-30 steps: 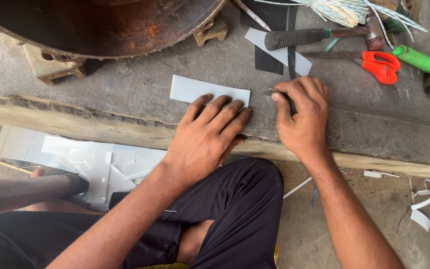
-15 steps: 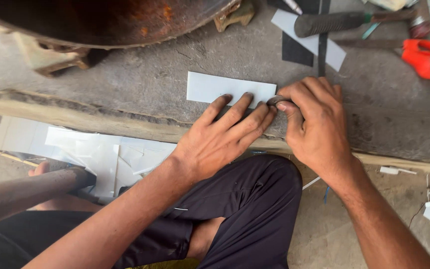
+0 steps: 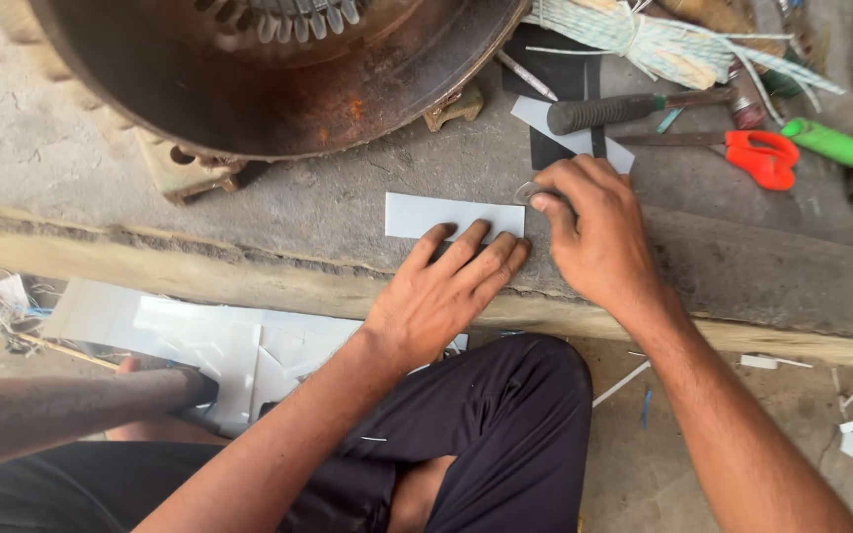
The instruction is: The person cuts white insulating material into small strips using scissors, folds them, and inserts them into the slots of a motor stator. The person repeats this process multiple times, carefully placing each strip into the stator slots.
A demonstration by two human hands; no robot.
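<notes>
So the left hand [image 3: 443, 292] was lying flat, fingers spread, pinning down a thin white rectangular paper strip [image 3: 446, 214] right near the front edge of the rough grey concrete bench [image 3: 101, 178]. The right hand [image 3: 596, 237] was clenched around a small round metal piece [image 3: 528, 191], pinched under the thumb and pressed at the right end of that strip. Couldn't really tell what the metal bit was, too much of it was hidden.

Behind the strip sat a big rusty round motor housing [image 3: 278, 69], hogging the back left of the bench. Toward the back right lay a black-handled hammer [image 3: 634, 107], red-handled scissors [image 3: 757, 158], a bright green plastic handle [image 3: 829, 142] and a bundle of pale cord [image 3: 644, 38]. Loose white paper sheets [image 3: 190, 336] were scattered on the floor below the front edge.
</notes>
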